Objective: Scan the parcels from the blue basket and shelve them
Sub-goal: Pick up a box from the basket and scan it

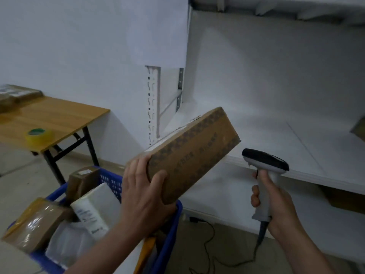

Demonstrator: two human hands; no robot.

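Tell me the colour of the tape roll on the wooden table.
Yellow tape roll, green inner core, seen in head view.

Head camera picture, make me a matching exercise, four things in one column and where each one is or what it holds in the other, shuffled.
Things:
1 box
2 scanner
3 tape
4 basket

Places or states:
A on the table
B holds parcels
C gripped in the right hand
D gripped in the left hand

Pairs: 1-D, 2-C, 3-A, 4-B
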